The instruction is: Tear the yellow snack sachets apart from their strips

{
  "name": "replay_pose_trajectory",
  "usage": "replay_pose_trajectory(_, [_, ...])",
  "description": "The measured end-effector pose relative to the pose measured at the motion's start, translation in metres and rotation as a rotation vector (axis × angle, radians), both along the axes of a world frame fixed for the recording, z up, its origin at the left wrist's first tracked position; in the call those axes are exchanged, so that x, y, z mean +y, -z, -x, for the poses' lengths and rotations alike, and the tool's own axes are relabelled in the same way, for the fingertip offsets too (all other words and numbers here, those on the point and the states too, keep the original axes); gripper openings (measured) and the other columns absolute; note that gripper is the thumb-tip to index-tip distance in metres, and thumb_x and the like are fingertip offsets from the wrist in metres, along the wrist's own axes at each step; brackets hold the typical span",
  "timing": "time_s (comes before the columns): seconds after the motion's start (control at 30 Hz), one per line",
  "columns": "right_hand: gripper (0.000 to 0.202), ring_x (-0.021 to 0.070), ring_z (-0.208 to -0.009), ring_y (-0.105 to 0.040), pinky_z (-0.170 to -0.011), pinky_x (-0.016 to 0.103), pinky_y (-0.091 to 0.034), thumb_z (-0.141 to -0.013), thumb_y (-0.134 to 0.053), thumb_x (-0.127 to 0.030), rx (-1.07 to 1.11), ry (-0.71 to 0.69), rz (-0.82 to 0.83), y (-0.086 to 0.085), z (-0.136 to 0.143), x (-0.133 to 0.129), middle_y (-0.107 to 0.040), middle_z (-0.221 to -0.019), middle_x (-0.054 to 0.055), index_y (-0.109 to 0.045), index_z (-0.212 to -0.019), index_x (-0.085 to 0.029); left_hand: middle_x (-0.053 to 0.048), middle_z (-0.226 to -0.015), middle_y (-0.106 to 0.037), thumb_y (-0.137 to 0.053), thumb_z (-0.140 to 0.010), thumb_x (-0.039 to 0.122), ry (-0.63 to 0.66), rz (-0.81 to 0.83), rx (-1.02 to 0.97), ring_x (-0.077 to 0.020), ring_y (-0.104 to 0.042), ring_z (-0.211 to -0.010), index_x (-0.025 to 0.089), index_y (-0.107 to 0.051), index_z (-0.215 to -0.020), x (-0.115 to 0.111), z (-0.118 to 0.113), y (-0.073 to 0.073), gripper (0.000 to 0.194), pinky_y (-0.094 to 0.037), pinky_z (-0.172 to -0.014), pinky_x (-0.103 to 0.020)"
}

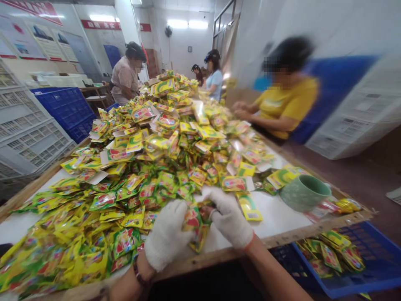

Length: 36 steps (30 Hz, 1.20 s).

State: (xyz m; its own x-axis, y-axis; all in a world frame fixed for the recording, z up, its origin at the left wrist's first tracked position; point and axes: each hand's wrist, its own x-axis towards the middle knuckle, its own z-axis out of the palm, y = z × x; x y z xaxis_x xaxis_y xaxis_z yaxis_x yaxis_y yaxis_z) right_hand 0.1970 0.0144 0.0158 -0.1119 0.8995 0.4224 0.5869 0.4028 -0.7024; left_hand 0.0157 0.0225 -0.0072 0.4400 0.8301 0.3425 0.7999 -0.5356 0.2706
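My left hand [169, 235], in a white knit glove, has its fingers closed on a small yellow, green and red packet [193, 219] at the table's near edge. My right hand [231, 218], gloved too with some fingertips bare, pinches at the right side of the same packet; blur hides the exact grip. Beyond both hands rises a big heap of similar packets [147, 192] and small yellow boxes [163, 88], several with flaps open. Just right of my right hand a yellow box [249, 207] lies flat on the white tabletop [272, 225].
A green mug [305, 193] stands at the table's right corner. Below it, a blue crate [372, 259] holds packets. White crates [28, 125] and a blue crate [67, 110] line the left. A person in yellow [278, 104] works at right; other people are farther back.
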Motion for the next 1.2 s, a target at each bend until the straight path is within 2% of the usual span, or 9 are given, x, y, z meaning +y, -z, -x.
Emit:
replay_pose_trajectory(0.13, [0.022, 0.0201, -0.080, -0.063, -0.073, 0.030, -0.051, -0.079, -0.057, -0.012, 0.061, 0.017, 0.054, -0.002, 0.001, -0.001, -0.069, -0.088, 0.006, -0.067, -0.098, -0.019, -0.008, -0.098, -0.059, -0.063, -0.065, 0.019, -0.035, -0.080, 0.027, -0.0260, -0.055, -0.092, 0.017, -0.054, -0.099, 0.000, 0.001, 0.002, 0.035, -0.050, -0.082, -0.039])
replay_pose_trajectory(0.3, [0.018, 0.0142, -0.061, -0.059, -0.054, 0.024, -0.048, -0.082, -0.054, -0.016, 0.207, -0.148, 0.389, 0.009, -0.006, -0.003, -0.065, -0.071, 0.000, -0.067, -0.094, -0.020, -0.010, -0.104, -0.060, -0.065, -0.066, 0.019, 0.042, -0.175, 0.075, -0.0277, -0.056, -0.095, 0.016, -0.054, -0.109, -0.002, 0.004, 0.002, 0.045, -0.050, -0.083, -0.042])
replay_pose_trajectory(0.4, [0.012, 0.0153, -0.065, -0.058, -0.059, 0.025, -0.047, -0.077, -0.055, -0.011, 0.088, -0.067, 0.284, 0.008, -0.005, -0.004, -0.063, -0.069, 0.000, -0.064, -0.077, -0.018, -0.010, -0.106, -0.061, -0.065, -0.070, 0.021, 0.122, -0.207, 0.097, -0.0278, -0.056, -0.097, 0.017, -0.052, -0.116, -0.003, 0.004, 0.002, 0.048, -0.049, -0.085, -0.044])
replay_pose_trajectory(0.53, [0.017, 0.0158, -0.068, -0.057, -0.065, 0.027, -0.048, -0.073, -0.050, -0.007, 0.036, -0.045, 0.187, 0.000, 0.002, -0.005, -0.061, -0.070, 0.001, -0.062, -0.075, -0.019, -0.010, -0.105, -0.062, -0.065, -0.071, 0.022, 0.066, -0.137, 0.093, -0.0282, -0.056, -0.098, 0.016, -0.055, -0.110, -0.004, 0.000, 0.002, 0.041, -0.049, -0.084, -0.043])
replay_pose_trajectory(0.73, [0.013, 0.0126, -0.055, -0.056, -0.052, 0.024, -0.047, -0.077, -0.059, -0.025, 0.286, 0.047, 0.361, -0.002, -0.007, -0.013, -0.060, -0.063, -0.002, -0.067, -0.085, -0.019, -0.010, -0.108, -0.060, -0.066, -0.069, 0.021, -0.021, -0.143, 0.075, -0.0280, -0.056, -0.100, 0.017, -0.053, -0.115, -0.002, 0.000, -0.001, 0.048, -0.048, -0.087, -0.042])
replay_pose_trajectory(0.87, [0.042, 0.0072, -0.034, -0.046, -0.035, 0.019, -0.037, -0.082, -0.056, -0.048, 0.524, -0.148, 0.686, -0.001, -0.001, -0.022, -0.056, -0.056, -0.005, -0.063, -0.108, -0.016, -0.011, -0.109, -0.060, -0.065, -0.073, 0.026, 0.005, -0.198, 0.050, -0.0286, -0.056, -0.100, 0.015, -0.049, -0.122, -0.002, 0.000, -0.001, 0.053, -0.048, -0.085, -0.042])
replay_pose_trajectory(0.93, [0.049, 0.0073, -0.034, -0.050, -0.032, 0.018, -0.035, -0.079, -0.057, -0.056, 0.586, -0.239, 0.759, -0.002, 0.005, -0.023, -0.058, -0.061, -0.003, -0.062, -0.105, -0.015, -0.011, -0.108, -0.061, -0.063, -0.075, 0.025, 0.031, -0.204, 0.044, -0.0283, -0.056, -0.099, 0.016, -0.051, -0.120, -0.004, -0.001, -0.003, 0.047, -0.047, -0.085, -0.043])
replay_pose_trajectory(1.1, [0.025, 0.0058, -0.033, -0.046, -0.029, 0.016, -0.031, -0.077, -0.064, -0.041, 0.413, -0.305, 0.789, -0.008, 0.009, -0.016, -0.050, -0.053, -0.007, -0.056, -0.069, -0.018, -0.009, -0.101, -0.063, -0.060, -0.076, 0.020, 0.067, -0.045, -0.105, -0.0281, -0.056, -0.100, 0.018, -0.059, -0.110, -0.011, -0.004, -0.012, 0.034, -0.047, -0.087, -0.044])
replay_pose_trajectory(1.2, [0.016, 0.0055, -0.036, -0.040, -0.032, 0.017, -0.031, -0.078, -0.059, -0.028, 0.306, -0.147, 0.542, -0.012, 0.006, -0.012, -0.046, -0.054, -0.007, -0.056, -0.065, -0.019, -0.007, -0.096, -0.065, -0.054, -0.083, 0.024, 0.060, 0.264, -0.417, -0.0236, -0.060, -0.093, 0.019, -0.060, -0.103, -0.013, -0.003, -0.017, 0.022, -0.049, -0.085, -0.041])
